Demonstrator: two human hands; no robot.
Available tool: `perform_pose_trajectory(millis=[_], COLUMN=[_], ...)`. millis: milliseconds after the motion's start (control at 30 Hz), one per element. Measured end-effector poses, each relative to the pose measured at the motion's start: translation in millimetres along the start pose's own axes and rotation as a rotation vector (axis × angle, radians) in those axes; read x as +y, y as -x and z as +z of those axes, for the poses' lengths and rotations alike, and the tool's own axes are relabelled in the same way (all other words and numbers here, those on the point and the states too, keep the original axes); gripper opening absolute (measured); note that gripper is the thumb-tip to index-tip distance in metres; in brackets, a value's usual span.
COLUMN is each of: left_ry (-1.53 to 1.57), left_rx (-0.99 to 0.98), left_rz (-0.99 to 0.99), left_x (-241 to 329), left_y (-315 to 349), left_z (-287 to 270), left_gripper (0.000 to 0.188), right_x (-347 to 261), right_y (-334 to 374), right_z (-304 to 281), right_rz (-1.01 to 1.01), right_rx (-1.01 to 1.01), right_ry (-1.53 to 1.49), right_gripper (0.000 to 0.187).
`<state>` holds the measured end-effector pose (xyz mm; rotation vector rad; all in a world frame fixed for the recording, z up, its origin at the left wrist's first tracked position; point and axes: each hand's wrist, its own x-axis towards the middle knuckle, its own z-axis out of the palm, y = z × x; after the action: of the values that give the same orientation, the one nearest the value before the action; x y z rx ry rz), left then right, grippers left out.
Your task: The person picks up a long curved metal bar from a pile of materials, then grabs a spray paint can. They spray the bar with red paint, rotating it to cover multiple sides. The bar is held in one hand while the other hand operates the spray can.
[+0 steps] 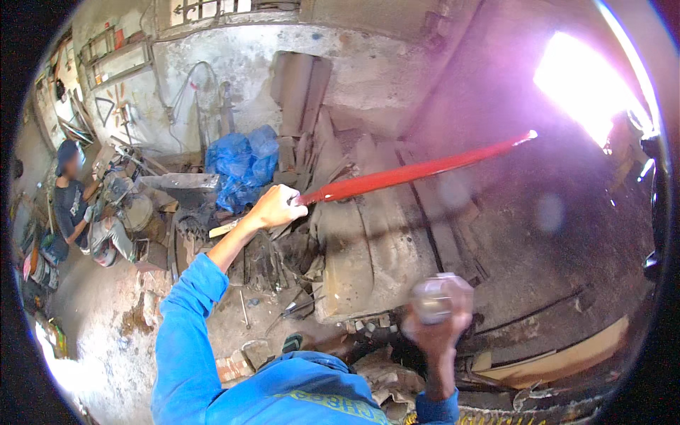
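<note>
My left hand (278,206) is closed round the narrow, dark red end of a long red sword-shaped piece (407,175). The piece reaches out to the right, curves slightly, and ends in a pale, shiny tip. Whether it is a blade or a sheath, I cannot tell. Lower right, my right hand (459,304) is smeared by motion. Its fingers wrap round a round, pale can-like thing (431,301), whose exact kind is blurred. The can-like thing is well apart from the red piece.
A blue plastic sheet (242,166) lies crumpled beyond my left hand. Grey boards or sheets (365,234) cover the floor ahead. At the far left a co-worker (74,202) sits among tools. A pale plank (559,358) lies lower right; bright light enters upper right.
</note>
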<state>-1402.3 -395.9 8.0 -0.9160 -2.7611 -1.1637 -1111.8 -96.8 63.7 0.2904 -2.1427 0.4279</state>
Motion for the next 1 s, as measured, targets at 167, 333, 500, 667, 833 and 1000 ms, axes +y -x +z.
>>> perform_pose_trajectory(millis=[167, 333, 500, 667, 833, 1000], left_ry=[0.119, 0.158, 0.219, 0.083, 0.139, 0.139], left_rx=[-0.005, -0.077, -0.089, -0.099, -0.159, -0.198], left_rz=[0.052, 0.018, 0.002, 0.097, -0.028, -0.033], left_x=[24, 48, 52, 56, 50, 32], left_y=[-28, -37, -36, -28, 6, 37], left_z=[12, 4, -1, -9, -32, -54], left_gripper=[0.038, 0.036, 0.039, 0.032, 0.022, 0.017], right_x=[-17, -15, -30, -39, 49, 142], right_y=[-12, -10, -10, -34, -58, -91], right_z=[17, 20, 23, 24, 6, -59], right_rz=[0.093, -0.069, 0.119, 0.134, 0.412, 0.468], right_rx=[0.160, -0.221, 0.213, 0.033, 0.277, 0.375], right_ry=[-0.016, -0.169, -0.052, -0.198, -0.344, -0.150], right_gripper=[0.077, 0.080, 0.076, 0.070, 0.060, 0.056])
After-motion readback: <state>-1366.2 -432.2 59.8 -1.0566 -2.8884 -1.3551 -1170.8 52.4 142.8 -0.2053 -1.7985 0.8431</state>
